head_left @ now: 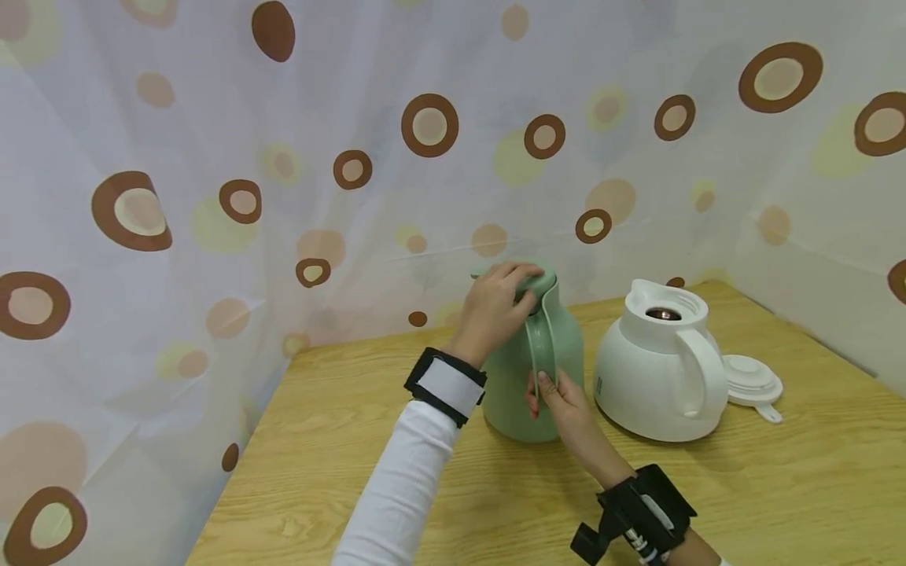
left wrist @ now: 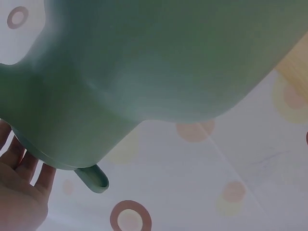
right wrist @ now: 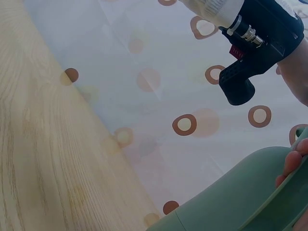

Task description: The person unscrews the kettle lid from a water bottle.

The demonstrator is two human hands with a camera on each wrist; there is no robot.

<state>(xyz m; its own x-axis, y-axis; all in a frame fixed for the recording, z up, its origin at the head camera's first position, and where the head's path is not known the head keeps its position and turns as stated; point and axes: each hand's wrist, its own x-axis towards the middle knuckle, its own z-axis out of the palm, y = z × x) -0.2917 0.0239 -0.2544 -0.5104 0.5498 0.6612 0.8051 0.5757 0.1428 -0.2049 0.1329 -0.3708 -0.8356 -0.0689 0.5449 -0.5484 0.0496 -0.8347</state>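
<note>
A green thermos jug [head_left: 506,397] stands upright on the wooden table, its handle [head_left: 541,346] towards me. My left hand [head_left: 493,308] lies over the green lid [head_left: 545,281] at the top, fingers bent across it and thumb on the near side. Lower down, my right hand [head_left: 569,413] grips the handle, thumb on its outer face. The left wrist view shows the left fingers [left wrist: 44,179] against the lid's rim, beside a small green tab [left wrist: 95,179]. In the right wrist view, fingertips [right wrist: 292,162] wrap the handle's edge.
Right of the green jug stands a white thermos jug [head_left: 654,381], its mouth uncovered. Its round white lid [head_left: 752,383] lies on the table behind it to the right. A dotted curtain [head_left: 368,220] hangs along the back and sides of the wooden table [head_left: 340,440].
</note>
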